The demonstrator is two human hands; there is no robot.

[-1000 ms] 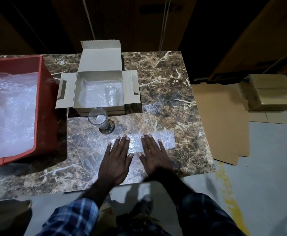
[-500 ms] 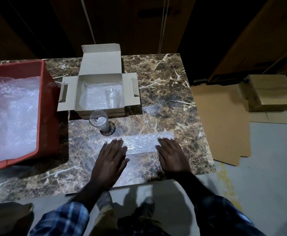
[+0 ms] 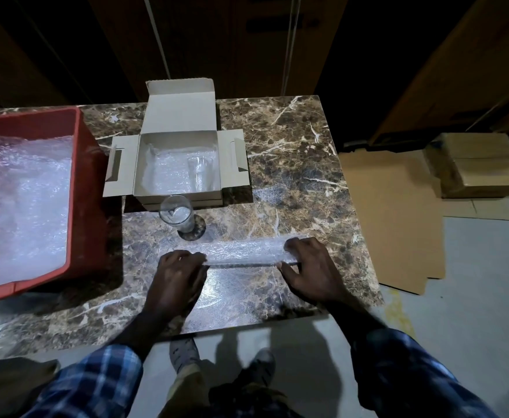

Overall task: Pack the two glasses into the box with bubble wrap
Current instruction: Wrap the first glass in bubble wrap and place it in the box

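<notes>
A strip of bubble wrap (image 3: 244,251) lies across the near part of the marble table (image 3: 292,164), its front edge lifted off the top. My left hand (image 3: 177,276) pinches its left end and my right hand (image 3: 310,267) grips its right end. One clear glass (image 3: 177,213) stands upright on a dark coaster just beyond the strip. The open cardboard box (image 3: 177,164) sits behind it, lined with bubble wrap. A second clear glass (image 3: 200,173) stands in its right half.
A red plastic bin (image 3: 81,182) full of bubble wrap takes up the table's left side. A small loose piece of bubble wrap (image 3: 267,194) lies right of the box. Flat cardboard sheets (image 3: 389,218) and stacked boxes (image 3: 476,164) are on the floor at right.
My hands slid apart from the strip's middle to its two ends, then closed on it. The strip's front edge has come up off the table.
</notes>
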